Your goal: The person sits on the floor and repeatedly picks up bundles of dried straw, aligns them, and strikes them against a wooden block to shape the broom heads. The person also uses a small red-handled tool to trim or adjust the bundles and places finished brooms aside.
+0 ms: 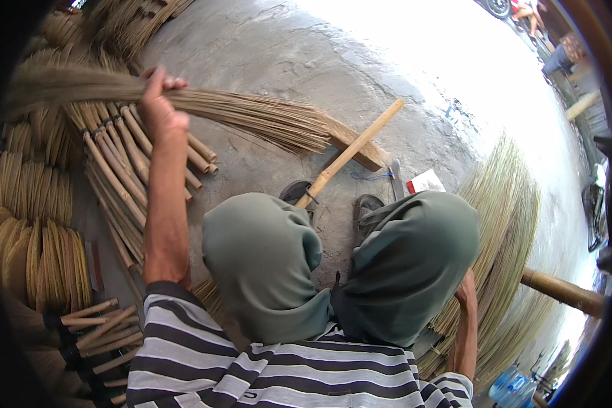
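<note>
At the upper left, my left hand [160, 112] is closed around a long bundle of dry grass stalks [258, 119], held nearly level. The bundle's cut ends point right, over a wooden block [360, 148] on the floor; its feathery end is blurred at the left. My right hand [466, 287] is low beside my right knee, close to a big heap of pale green grass stalks [500, 231]. The knee hides its fingers, so I cannot tell what they touch. A round wooden stick [352, 152] leans across the block, its lower end between my feet.
Bundled brooms with bamboo handles [132, 153] lie left, near tied grass bundles [41, 262]. A knife [396, 180] and a red-and-white packet [427, 181] lie ahead of my right foot. At right are a bamboo pole [561, 291] and plastic bottles [513, 387]. People appear far right.
</note>
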A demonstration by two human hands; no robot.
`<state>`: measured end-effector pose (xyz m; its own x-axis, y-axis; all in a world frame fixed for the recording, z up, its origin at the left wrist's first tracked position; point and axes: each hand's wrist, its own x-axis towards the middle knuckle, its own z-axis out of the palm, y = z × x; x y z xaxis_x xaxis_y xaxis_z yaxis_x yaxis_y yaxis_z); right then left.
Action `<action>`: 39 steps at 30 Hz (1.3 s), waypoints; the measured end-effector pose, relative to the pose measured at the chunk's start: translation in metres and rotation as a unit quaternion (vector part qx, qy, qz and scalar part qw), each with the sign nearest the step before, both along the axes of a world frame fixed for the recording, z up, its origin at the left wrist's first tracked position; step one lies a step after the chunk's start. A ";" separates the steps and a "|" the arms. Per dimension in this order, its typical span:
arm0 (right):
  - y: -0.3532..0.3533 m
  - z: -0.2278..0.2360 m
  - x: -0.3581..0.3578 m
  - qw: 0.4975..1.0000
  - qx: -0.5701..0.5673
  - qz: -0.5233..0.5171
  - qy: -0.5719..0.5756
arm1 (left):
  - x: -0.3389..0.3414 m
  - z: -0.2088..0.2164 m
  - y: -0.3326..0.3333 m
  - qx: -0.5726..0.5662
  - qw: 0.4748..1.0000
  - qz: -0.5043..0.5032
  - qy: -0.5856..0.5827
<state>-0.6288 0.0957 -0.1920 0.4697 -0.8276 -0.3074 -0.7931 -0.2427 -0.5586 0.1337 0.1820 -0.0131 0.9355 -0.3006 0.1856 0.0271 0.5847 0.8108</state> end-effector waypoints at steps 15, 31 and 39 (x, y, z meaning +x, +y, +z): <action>-0.130 0.097 0.253 0.699 0.104 -0.309 -0.636 | -0.018 0.019 0.039 -0.179 0.962 -0.089 0.186; -0.056 0.227 0.455 0.773 -0.498 0.225 -0.324 | -0.114 0.093 -0.063 -0.075 0.989 -0.059 0.116; -0.077 0.236 0.469 0.884 -0.091 0.286 -0.358 | -0.171 0.125 -0.057 -0.066 0.969 -0.233 -0.050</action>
